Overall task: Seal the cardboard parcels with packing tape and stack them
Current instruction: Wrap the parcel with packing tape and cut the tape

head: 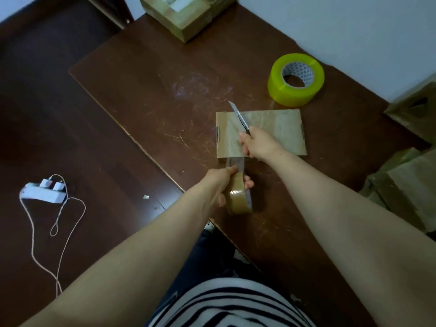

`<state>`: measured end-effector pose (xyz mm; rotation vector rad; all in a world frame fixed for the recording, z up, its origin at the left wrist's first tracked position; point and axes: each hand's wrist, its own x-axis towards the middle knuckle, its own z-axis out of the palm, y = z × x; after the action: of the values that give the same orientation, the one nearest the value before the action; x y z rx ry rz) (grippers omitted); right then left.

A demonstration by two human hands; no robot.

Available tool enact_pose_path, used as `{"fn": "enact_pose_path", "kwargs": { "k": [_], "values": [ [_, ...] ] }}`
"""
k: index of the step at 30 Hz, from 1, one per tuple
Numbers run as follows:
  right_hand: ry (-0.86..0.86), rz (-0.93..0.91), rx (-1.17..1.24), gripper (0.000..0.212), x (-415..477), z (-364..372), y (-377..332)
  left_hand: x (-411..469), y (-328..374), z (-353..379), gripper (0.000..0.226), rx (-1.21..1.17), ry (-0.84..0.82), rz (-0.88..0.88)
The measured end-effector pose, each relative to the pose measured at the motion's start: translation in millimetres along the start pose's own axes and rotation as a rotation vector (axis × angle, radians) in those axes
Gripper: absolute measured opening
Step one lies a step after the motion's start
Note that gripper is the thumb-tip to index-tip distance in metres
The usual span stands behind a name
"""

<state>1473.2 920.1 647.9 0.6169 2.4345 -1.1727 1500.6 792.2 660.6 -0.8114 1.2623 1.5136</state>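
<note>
Flat brown cardboard parcel (273,128) lies on the scratched dark brown wooden table (153,90), toward its right half, with a metal staple at each short side. The left hand (220,182) grips a roll of brown packing tape (238,199), fingers curled through and round it, thumb pressing on the pulled-out tape strip (234,162). That strip runs from the roll up to the parcel's near edge, close to its left corner. The roll is held just short of the parcel, not far in from the table's slanting front edge.

The right hand (258,142) is closed in a fist round the handle of a utility knife (238,115). It is over the parcel's left part, and the extended blade points up and left past the parcel's far edge.

A yellow-green roll of clear tape (296,80) lies flat beyond the parcel's far right corner, near it but apart. A stack of taped cardboard boxes (186,17) sits at the table's far edge, and bare tabletop stretches between it and the parcel and out to the left. More brown parcels (405,190) crowd the right edge of the view. On the dark floor (59,114) to the left lies a white power strip (42,193) with a looping cable (61,223).
</note>
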Motion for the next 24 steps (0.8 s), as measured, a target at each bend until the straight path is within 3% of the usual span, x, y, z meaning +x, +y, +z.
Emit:
{"fn": "enact_pose_path", "kwargs": {
  "k": [4, 10, 14, 17, 24],
  "values": [
    [-0.009, -0.002, -0.106, 0.033, 0.2, 0.0, -4.1, 2.5, -0.7, 0.7, 0.020, -0.036, 0.006, 0.042],
    [0.019, -0.184, 0.091, 0.028, -25.2, -16.0, -1.3, -3.0, -1.5, 5.3, 0.022, -0.047, 0.022, 0.078],
    [-0.045, -0.237, -0.316, 0.022, -47.0, -41.9, 8.8, -6.7, 1.1, 6.3, 0.023, -0.022, 0.026, 0.081],
    [-0.036, -0.248, -0.700, 0.030, -61.0, -48.7, 12.2, -9.7, 1.2, 6.7, 0.020, 0.002, 0.029, 0.083],
    [0.000, -0.295, -0.995, 0.027, -66.6, -33.3, 9.0, -10.2, 0.7, 7.4, 0.028, 0.014, 0.070, 0.124]
  ]
}}
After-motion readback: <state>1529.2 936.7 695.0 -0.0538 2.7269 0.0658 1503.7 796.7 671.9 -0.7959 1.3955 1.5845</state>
